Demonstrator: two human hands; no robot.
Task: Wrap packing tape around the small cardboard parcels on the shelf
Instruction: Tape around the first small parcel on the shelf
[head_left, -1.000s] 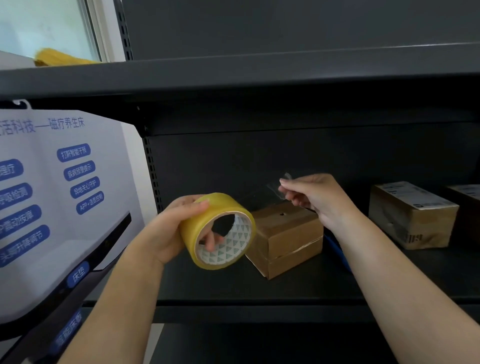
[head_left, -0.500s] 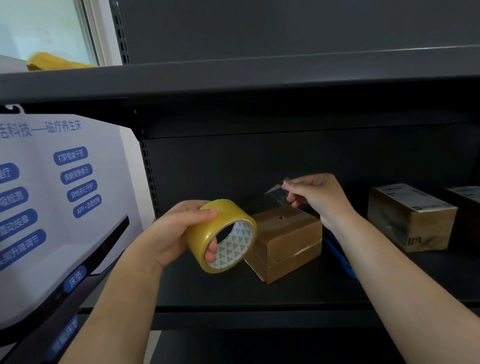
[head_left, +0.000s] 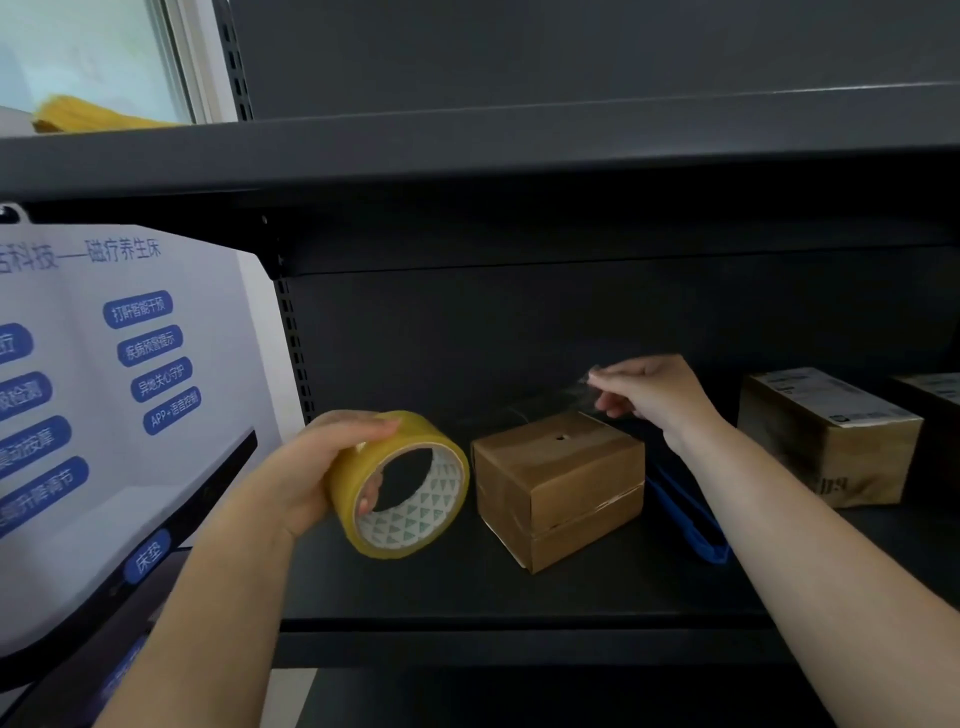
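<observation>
Left hand (head_left: 311, 467) gripping packing tape roll (head_left: 402, 486); right hand (head_left: 649, 395) pinching free tape end (head_left: 582, 389) above small cardboard parcel (head_left: 558, 483). Step: drawing strip out. Next: pressing end onto parcel.

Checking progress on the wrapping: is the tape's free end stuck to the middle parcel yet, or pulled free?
Pulled free: the right hand pinches the tape end above the parcel; the left hand holds the roll.

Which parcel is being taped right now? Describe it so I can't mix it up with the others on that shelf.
On the dark metal shelf, look just right of the yellow tape roll held by the left hand. The parcel sits there, under the right hand. Unlike the labelled box further right, it is plain brown, with a small hole on top.
</observation>
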